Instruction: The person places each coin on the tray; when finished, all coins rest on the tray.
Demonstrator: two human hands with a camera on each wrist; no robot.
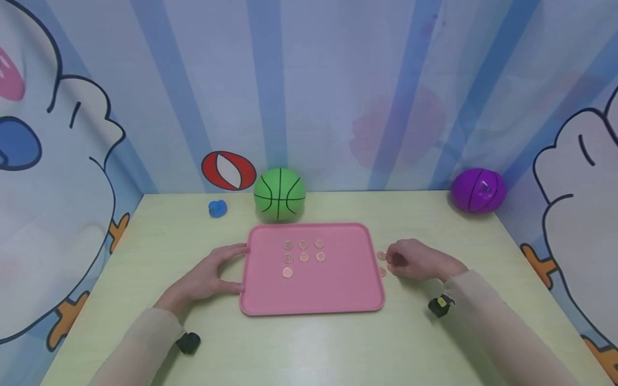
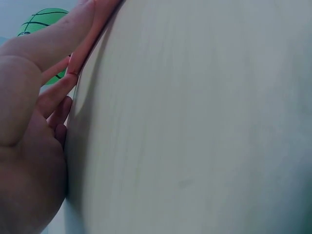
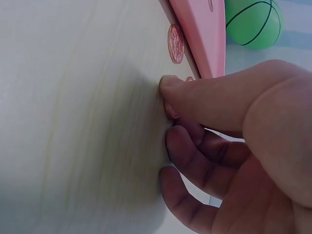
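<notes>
A pink tray (image 1: 338, 284) lies on the table with several copper-coloured coins (image 1: 303, 257) in rows on its left half. My left hand (image 1: 205, 276) rests against the tray's left edge, thumb and forefinger spread and nearly straight; in the left wrist view that hand (image 2: 29, 122) lies low along the tabletop. Just past the tray's right edge, my right hand (image 1: 417, 260) is down at the table with curled fingers. In the right wrist view its thumb and forefinger pinch a coin (image 3: 170, 110), partly hidden by the thumb. Another coin (image 3: 176, 44) lies beside the tray.
A green ball (image 1: 279, 194) stands right behind the tray, with a small blue toy duck (image 1: 218, 208) to its left. A purple ball (image 1: 478, 191) sits at the table's back right corner. A printed cloth wall (image 1: 328, 96) rises behind the table (image 1: 309, 348).
</notes>
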